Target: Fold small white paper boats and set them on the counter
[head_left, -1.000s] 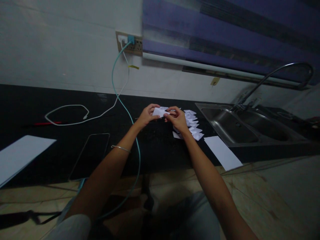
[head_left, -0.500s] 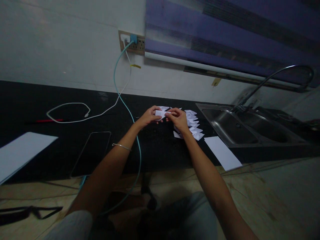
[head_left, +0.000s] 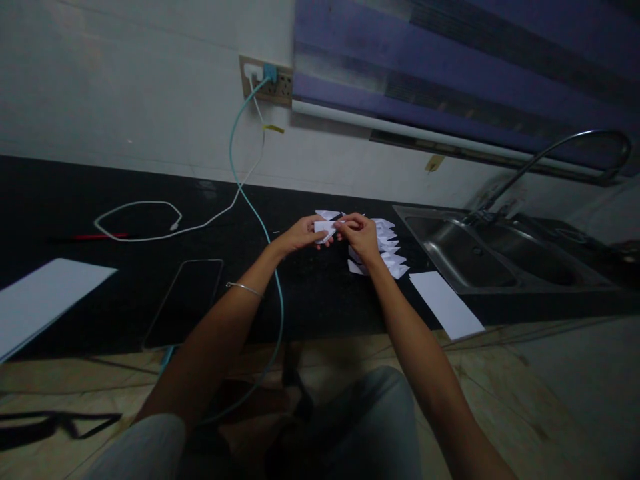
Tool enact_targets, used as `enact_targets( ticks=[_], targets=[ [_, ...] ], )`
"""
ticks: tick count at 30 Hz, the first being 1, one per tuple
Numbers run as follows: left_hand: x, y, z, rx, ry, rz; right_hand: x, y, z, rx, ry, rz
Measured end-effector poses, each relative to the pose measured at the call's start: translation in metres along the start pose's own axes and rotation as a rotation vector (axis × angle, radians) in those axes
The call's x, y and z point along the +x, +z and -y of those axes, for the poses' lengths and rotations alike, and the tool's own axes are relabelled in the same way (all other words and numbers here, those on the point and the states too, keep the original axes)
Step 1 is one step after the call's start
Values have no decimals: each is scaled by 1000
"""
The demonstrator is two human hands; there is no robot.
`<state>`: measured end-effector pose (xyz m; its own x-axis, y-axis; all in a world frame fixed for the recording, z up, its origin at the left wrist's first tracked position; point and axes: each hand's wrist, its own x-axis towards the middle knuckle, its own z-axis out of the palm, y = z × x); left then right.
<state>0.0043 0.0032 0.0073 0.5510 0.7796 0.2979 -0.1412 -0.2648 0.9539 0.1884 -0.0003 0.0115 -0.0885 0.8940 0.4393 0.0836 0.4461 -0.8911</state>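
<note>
Above the dark counter, a small folded piece of white paper [head_left: 324, 231] is held between my two hands. My left hand [head_left: 302, 235] grips its left side, with the thumb laid on top. At its right end, my right hand [head_left: 361, 235] pinches the edge between thumb and fingers. Behind and to the right of my right hand lie several folded paper pieces [head_left: 387, 243] with pointed ends, set in rows and partly hidden by my hand and wrist.
Flat white paper sheets [head_left: 447, 305] rest by the metal sink [head_left: 465, 257], and a larger stack of paper [head_left: 55, 300] lies at left. A phone [head_left: 185, 303], a red pen [head_left: 100, 236], a white cable [head_left: 135, 203] and a blue-green cable [head_left: 281, 300] are on the counter.
The right end of the held paper has been folded or tilted, so it shows a slanted edge and looks shorter. Both hands stay nearly in place; the view has shifted slightly.
</note>
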Motion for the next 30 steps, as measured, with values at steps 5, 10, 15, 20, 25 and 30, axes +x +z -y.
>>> enact_targets(
  ticks=[5,10,15,20,25,30],
  targets=[
    [1,4,0,22,35,-14,0,-1,0,-10,7,-8],
    [1,5,0,24,32,-33,-1,-1,3,10,12,15],
    [2,6,2,11,-4,-94,-2,-2,6,5,30,22],
    [3,4,3,-65,-46,-88,-1,0,4,28,16,34],
    [-1,3,3,12,-166,57,-1,1,0,-3,3,38],
    [-1,1,4,54,-93,57,-1,2,0,-9,12,47]
  ],
)
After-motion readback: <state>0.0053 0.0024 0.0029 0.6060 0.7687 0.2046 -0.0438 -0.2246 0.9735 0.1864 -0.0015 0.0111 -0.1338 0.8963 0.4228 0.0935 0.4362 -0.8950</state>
